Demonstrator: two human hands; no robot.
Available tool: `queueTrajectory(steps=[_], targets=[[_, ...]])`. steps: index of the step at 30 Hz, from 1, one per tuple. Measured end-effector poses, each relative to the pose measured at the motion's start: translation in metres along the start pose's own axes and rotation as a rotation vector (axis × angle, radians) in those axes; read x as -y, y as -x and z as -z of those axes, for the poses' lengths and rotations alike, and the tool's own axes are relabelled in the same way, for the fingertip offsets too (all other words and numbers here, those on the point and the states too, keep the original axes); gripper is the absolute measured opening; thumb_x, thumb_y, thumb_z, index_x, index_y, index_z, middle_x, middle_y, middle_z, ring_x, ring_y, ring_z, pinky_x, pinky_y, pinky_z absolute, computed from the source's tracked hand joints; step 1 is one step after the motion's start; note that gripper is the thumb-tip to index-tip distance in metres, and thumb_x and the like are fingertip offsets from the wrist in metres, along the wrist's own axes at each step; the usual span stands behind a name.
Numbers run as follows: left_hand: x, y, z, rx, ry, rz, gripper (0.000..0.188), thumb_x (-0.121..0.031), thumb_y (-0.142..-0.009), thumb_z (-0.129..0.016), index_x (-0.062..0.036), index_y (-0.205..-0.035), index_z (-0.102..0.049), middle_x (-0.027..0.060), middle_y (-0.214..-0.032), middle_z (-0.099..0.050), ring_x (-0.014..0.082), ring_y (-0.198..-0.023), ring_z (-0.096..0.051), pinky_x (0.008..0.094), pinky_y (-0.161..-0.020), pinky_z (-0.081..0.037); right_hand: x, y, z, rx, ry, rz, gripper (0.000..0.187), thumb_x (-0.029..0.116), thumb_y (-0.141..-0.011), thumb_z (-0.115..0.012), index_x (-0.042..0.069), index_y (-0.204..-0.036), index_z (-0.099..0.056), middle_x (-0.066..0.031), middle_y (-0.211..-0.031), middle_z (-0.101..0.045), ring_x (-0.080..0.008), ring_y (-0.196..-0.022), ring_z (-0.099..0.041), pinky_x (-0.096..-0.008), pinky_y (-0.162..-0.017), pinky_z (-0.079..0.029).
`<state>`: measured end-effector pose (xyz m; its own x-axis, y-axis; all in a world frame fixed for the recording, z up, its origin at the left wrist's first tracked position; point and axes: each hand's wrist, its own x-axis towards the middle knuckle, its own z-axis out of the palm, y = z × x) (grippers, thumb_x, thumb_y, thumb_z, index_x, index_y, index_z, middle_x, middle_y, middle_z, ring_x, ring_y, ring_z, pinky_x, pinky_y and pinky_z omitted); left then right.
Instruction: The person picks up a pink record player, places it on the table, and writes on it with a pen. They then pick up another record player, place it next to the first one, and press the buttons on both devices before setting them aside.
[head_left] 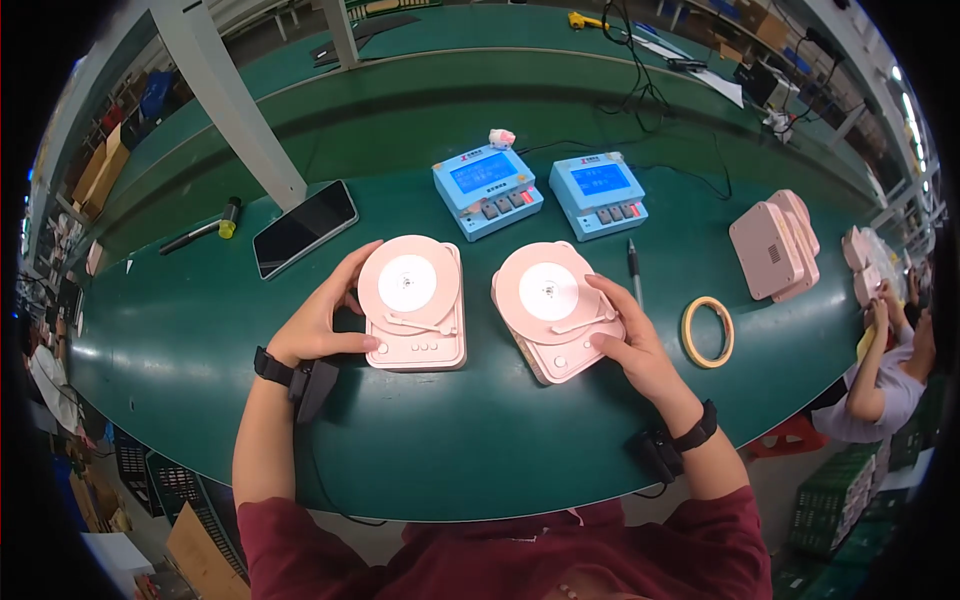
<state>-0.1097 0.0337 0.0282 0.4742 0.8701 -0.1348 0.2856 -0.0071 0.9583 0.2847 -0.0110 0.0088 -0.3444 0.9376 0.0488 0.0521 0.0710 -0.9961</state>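
Where the left hand (313,325) is working: fingers are grasping the left pink turntable (412,312) around its left side, the thumb resting at the front knob

Right hand (641,350): fingers are grasping the right pink turntable (548,296) by its right side, the thumb touching the control face

Turntable positions: both are sitting mid-table, near each other but apart, the right one slanting; whether it is resting fully on the green table (450,440) I cannot tell

Blue boxes: the left blue box (490,185) and right blue box (600,193) are showing lit screens behind the turntables, untouched

Done: assembly is looking complete, discs and tonearms being in place

Left: handling of this pair is apparently under way, neither being released

Spare pink units (768,252): they are standing at the right, either finished or waiting; I cannot tell which
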Motion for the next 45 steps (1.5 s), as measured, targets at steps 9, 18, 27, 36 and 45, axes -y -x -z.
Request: queueTrajectory(steps=[9, 18, 27, 36, 45], targets=[[-0.004, 0.0, -0.014, -0.044, -0.163, -0.052, 0.112, -0.029, -0.058, -0.086, -0.0097, -0.151, -0.027, 0.0079, -0.138, -0.047, 0.0206, -0.116, -0.049, 0.0309, -0.093, -0.04, 0.004, -0.001, -0.006, -0.018, 0.09, 0.022, 0.066, 0.006, -0.078, -0.06, 0.007, -0.142, -0.045, -0.0159, -0.153, -0.031, -0.0276, -0.144, -0.028, -0.037, -0.117, -0.019], [-0.021, 0.001, -0.039, -0.023, -0.194, -0.04, 0.112, -0.032, -0.059, -0.085, -0.0081, -0.151, -0.027, 0.0103, -0.137, -0.047, 0.0219, -0.12, -0.048, 0.0327, -0.096, -0.039, 0.003, 0.0, -0.006, -0.051, 0.23, 0.182, 0.058, 0.007, -0.076, -0.062, 0.008, -0.133, -0.054, -0.0187, -0.151, -0.033, -0.0339, -0.142, -0.029, -0.0425, -0.116, -0.02], [-0.014, 0.001, -0.038, -0.024, -0.195, -0.068, 0.11, -0.028, -0.06, -0.086, -0.0083, -0.151, -0.027, 0.0115, -0.139, -0.047, 0.0234, -0.124, -0.048, 0.036, -0.1, -0.04, 0.018, 0.006, -0.01, 0.105, 0.868, 0.56, 0.032, 0.019, -0.062, -0.085, 0.015, -0.092, -0.075, -0.0136, -0.128, -0.055, -0.0357, -0.12, -0.047, -0.0461, -0.102, -0.033], [-0.011, 0.002, -0.036, -0.033, -0.217, -0.077, 0.11, -0.028, -0.06, -0.086, -0.0085, -0.151, -0.027, 0.0105, -0.139, -0.047, 0.0234, -0.124, -0.048, 0.0356, -0.1, -0.04, 0.009, 0.004, -0.018, 0.003, 0.899, 0.634, 0.037, 0.024, -0.053, -0.089, 0.015, -0.086, -0.075, -0.0083, -0.115, -0.061, -0.0311, -0.109, -0.05, -0.045, -0.095, -0.035], [-0.012, 0.001, -0.037, -0.035, -0.224, -0.065, 0.11, -0.03, -0.059, -0.085, -0.0083, -0.151, -0.028, 0.0108, -0.14, -0.047, 0.0235, -0.122, -0.049, 0.0348, -0.098, -0.04, 0.008, 0.007, -0.017, -0.016, 0.891, 0.659, 0.035, 0.021, -0.054, -0.089, 0.015, -0.086, -0.075, -0.0077, -0.112, -0.06, -0.03, -0.104, -0.051, -0.0443, -0.092, -0.037]])
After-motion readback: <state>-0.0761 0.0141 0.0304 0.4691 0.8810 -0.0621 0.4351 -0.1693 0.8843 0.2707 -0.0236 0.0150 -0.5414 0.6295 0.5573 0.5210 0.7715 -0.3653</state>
